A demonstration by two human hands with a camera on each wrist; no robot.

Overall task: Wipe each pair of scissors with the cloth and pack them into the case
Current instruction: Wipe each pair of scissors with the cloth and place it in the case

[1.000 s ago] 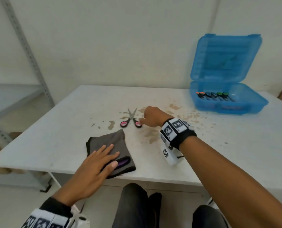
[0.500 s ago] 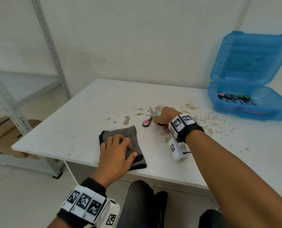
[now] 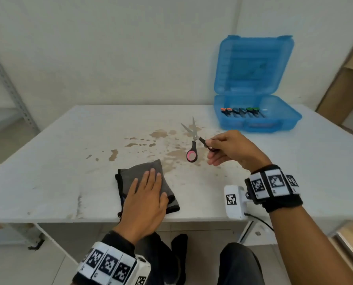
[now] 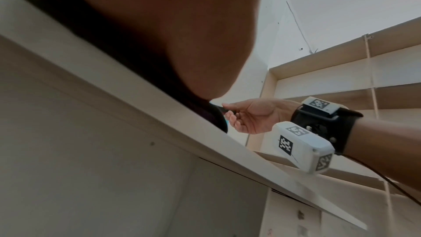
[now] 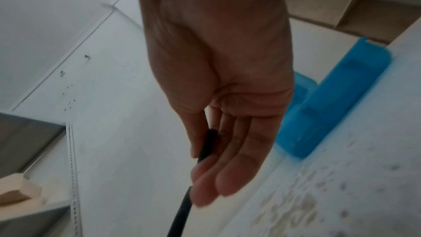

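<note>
My right hand point(image 3: 212, 150) pinches one black handle of the pink-handled scissors point(image 3: 192, 140) and holds them lifted over the table, blades spread and pointing away. The other handle hangs down with its pink ring showing. In the right wrist view the thumb and fingers point(image 5: 205, 177) press on the black handle point(image 5: 206, 145). My left hand point(image 3: 146, 194) lies flat with straight fingers on the folded grey cloth point(image 3: 142, 171) near the table's front edge. The blue case point(image 3: 257, 116) stands open at the back right, with several scissors point(image 3: 241, 112) lying in it.
The white table point(image 3: 68, 161) has brown stains around its middle. A metal shelf frame point(image 3: 11, 87) stands at the left, wooden shelving point(image 3: 348, 75) at the right. My knees are below the table's front edge.
My right hand has picked the pink scissors up off the table and drawn them nearer. My left hand's fingers went from curled to flat on the cloth. The head view shifted.
</note>
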